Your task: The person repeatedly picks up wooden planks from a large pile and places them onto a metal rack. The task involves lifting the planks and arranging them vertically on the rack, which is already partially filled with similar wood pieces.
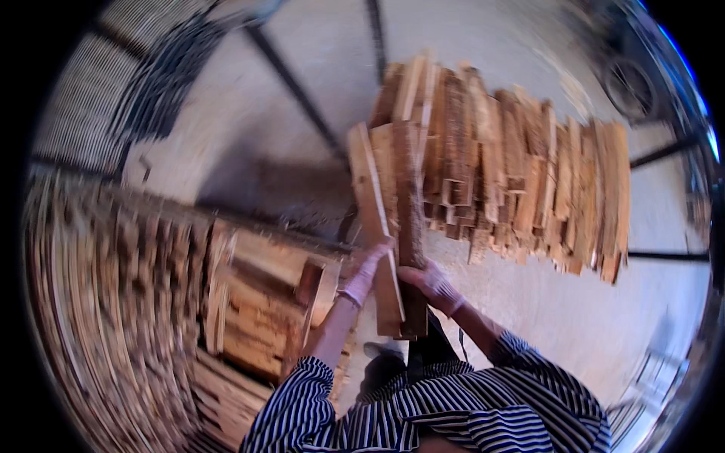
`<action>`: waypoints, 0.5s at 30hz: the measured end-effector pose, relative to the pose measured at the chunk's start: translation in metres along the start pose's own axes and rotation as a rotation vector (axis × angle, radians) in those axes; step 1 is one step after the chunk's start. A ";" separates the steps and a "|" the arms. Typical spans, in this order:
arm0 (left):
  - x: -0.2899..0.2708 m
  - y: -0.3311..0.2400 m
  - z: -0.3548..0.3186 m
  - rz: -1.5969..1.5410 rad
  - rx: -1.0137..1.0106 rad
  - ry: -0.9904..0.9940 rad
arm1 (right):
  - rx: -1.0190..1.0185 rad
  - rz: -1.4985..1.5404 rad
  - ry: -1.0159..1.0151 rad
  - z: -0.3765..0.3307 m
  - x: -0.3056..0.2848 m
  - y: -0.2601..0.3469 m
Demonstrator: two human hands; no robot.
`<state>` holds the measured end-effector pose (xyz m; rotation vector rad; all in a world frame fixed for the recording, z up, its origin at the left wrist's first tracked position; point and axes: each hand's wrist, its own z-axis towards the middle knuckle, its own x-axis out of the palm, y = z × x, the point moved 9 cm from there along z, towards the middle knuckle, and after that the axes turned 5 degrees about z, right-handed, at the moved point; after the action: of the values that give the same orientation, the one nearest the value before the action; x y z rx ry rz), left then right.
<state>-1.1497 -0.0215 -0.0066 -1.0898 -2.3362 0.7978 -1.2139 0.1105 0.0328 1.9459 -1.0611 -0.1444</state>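
Observation:
Between my two gloved hands is a small bundle of long wooden boards [384, 226], their near ends over my feet. My left hand [366, 270] grips the bundle's left side, closed along the edge of a pale board. From the right, my right hand [432, 285] closes on the darker, bark-edged board [410, 204]. The far ends of the boards reach up to the left end of a long row of stacked boards [521, 166]; whether they touch it I cannot tell. The picture is somewhat blurred.
To my left stands a large, tightly packed stack of boards [113, 302], with a shorter pile of planks [264, 309] beside it. Dark metal bars [291, 83] cross the pale floor ahead. A wheel [629, 87] shows at the far right, and a metal frame [655, 377] at the lower right.

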 end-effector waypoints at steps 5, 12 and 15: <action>-0.043 0.034 -0.114 -0.012 0.402 0.221 | -0.101 0.308 0.376 -0.054 0.055 -0.056; -0.137 -0.011 -0.328 0.442 1.064 -0.187 | -0.522 -0.017 0.578 -0.132 0.189 -0.066; -0.197 -0.005 -0.385 -0.010 1.039 -0.184 | -0.522 -0.172 0.515 -0.191 0.283 -0.069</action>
<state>-0.8050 -0.0588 0.2522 -0.5334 -1.6036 1.8506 -0.9034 0.0455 0.1770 1.4774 -0.4555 -0.0067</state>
